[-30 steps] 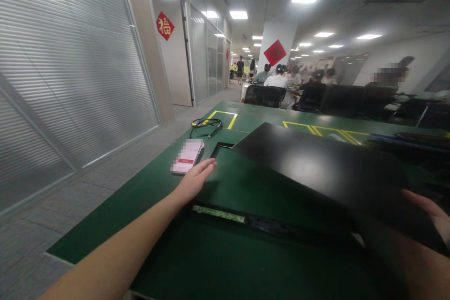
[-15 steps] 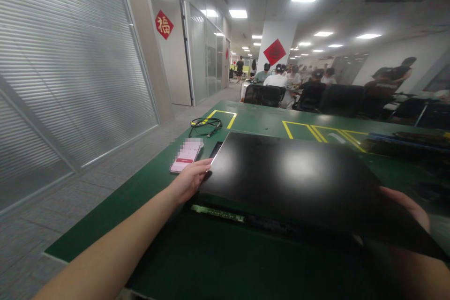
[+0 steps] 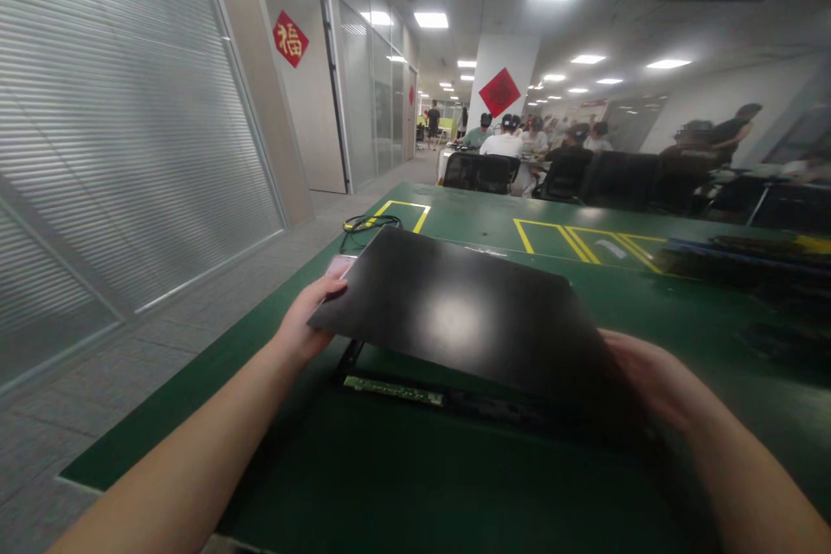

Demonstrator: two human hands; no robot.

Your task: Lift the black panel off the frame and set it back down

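Both hands held one black panel [image 3: 464,316] above the green counter [image 3: 402,485]; the panel was tilted, its far edge higher than the near edge, with a soft glare spot near its middle.

Left hand [image 3: 305,325] clamped on the panel's left corner, fingers curled over the top edge, thumb hidden below; right hand [image 3: 649,376] gripped the near right corner, fingers spread along the underside, so that only part of it showed beyond the panel.

Between the two hands and just beneath the panel lay a dark frame [image 3: 454,398] flat on the counter; a green circuit strip [image 3: 393,389] ran along its near edge, below and to the right of the left hand; the panel did not touch the frame on the left side; contact on the right could not be told.

Just beyond the left hand, a pink phone [image 3: 338,264] lay on the counter, partly covered by the panel's corner; farther out from that hand, a coiled black cable [image 3: 367,225] lay beside a yellow marked box [image 3: 406,212].

Far beyond both hands, seated people [image 3: 512,138] and black chairs [image 3: 484,173] were visible.
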